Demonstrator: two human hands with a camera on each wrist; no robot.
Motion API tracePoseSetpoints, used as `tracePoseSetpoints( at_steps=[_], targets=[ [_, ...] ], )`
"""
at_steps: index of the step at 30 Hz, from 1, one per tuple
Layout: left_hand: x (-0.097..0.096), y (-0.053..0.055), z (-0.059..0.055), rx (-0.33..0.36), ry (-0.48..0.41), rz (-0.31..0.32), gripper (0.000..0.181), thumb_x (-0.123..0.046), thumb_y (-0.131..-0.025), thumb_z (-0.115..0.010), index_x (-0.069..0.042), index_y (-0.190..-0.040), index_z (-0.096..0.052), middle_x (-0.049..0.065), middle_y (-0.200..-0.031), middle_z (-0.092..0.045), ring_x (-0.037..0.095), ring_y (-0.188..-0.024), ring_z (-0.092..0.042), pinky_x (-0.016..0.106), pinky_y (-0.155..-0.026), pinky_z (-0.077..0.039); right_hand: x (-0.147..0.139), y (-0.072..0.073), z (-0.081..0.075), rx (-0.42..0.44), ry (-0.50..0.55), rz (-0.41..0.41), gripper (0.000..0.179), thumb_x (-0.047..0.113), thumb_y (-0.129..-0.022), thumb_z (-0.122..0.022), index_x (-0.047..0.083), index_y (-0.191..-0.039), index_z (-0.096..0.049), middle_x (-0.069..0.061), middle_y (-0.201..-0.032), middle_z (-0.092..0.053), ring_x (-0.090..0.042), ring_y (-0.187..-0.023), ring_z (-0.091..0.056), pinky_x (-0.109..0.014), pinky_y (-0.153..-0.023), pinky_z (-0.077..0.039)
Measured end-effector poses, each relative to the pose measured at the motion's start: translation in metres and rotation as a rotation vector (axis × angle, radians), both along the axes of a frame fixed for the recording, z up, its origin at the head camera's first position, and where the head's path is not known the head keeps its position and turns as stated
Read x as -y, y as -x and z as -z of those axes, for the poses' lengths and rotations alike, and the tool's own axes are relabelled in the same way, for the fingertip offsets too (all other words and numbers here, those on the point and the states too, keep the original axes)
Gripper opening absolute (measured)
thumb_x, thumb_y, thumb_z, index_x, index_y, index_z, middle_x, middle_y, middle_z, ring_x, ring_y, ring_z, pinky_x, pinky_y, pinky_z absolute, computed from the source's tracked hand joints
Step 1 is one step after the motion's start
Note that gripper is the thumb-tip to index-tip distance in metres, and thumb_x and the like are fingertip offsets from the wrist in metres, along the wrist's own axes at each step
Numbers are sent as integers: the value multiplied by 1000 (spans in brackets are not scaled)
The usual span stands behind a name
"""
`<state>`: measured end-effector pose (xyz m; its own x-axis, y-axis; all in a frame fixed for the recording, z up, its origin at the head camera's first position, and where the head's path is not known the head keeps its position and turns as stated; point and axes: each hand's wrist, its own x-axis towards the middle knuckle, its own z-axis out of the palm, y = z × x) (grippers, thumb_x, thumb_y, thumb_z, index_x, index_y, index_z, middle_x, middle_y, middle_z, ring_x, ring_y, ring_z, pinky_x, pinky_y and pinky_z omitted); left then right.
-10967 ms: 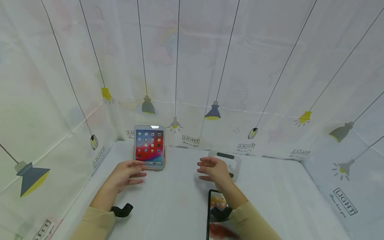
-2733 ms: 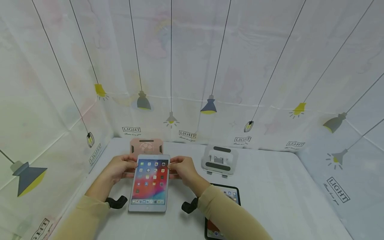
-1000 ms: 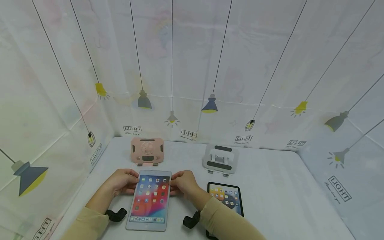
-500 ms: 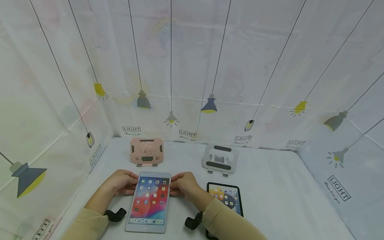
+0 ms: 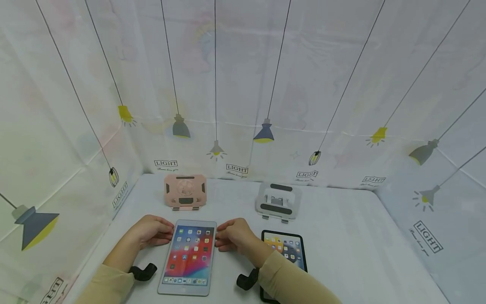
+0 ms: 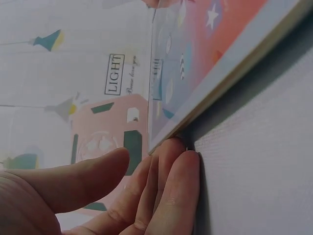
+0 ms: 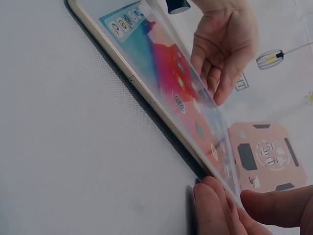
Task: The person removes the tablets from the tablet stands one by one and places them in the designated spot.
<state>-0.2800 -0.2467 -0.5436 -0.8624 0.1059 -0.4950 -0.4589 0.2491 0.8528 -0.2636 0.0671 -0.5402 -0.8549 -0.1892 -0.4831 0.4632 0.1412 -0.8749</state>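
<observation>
A white-framed tablet lies screen up on the white table, its home screen lit. My left hand is at its upper left edge; in the left wrist view the fingertips meet the tablet's edge, with the thumb lifted off it. Across from it, my right hand is by the upper right edge. The right wrist view has those fingertips right at the rim, thumb apart from the glass. Beyond the tablet a pink folding stand leans back, its dark pads showing.
A grey-white folding stand sits at the back, right of the pink one. Nearer, a black-framed tablet with a lit screen lies partly under my right sleeve. Cloth walls printed with lamps close off the back and sides.
The tablet stood upright on the pink stand at first. Both hands gripped it and brought it down toward me onto the table. Just now the thumbs have come off it and the hands have loosened.
</observation>
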Motion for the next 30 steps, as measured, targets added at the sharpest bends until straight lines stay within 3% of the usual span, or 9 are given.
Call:
tracePoseSetpoints(
  at_steps=[18, 23, 27, 30],
  targets=[
    [14, -1, 0, 23, -86, -5, 33, -10, -104, -68, 12, -129, -65, 17, -103, -83, 25, -89, -82, 42, -83, -70, -4, -1, -1, 14, 16, -12, 25, 10, -99, -76, 1, -121, -73, -12, -105, -83, -20, -79, -82, -39, -77, -70],
    [15, -3, -1, 24, -68, 4, 36, -12, -105, -68, 12, -131, -65, 18, -106, -82, 26, -90, -82, 41, -85, -69, -5, -1, 0, 10, 11, -16, 26, 11, -99, -77, 1, -123, -73, -11, -106, -83, -20, -80, -82, -39, -77, -70],
    [16, -5, -4, -6, -35, 47, 38, -15, -106, -67, 12, -133, -64, 19, -110, -82, 25, -90, -81, 41, -85, -69, -5, -3, 1, 2, 14, -17, 30, 12, -99, -77, 2, -126, -71, -11, -107, -83, -19, -81, -82, -37, -74, -70],
    [13, -8, -9, -53, 40, 97, 42, -19, -107, -65, 11, -137, -62, 19, -113, -81, 24, -91, -80, 41, -85, -70, -6, -5, 0, -4, 6, -9, 35, 14, -98, -77, 4, -130, -69, -11, -108, -83, -20, -81, -81, -36, -73, -69]
  ],
)
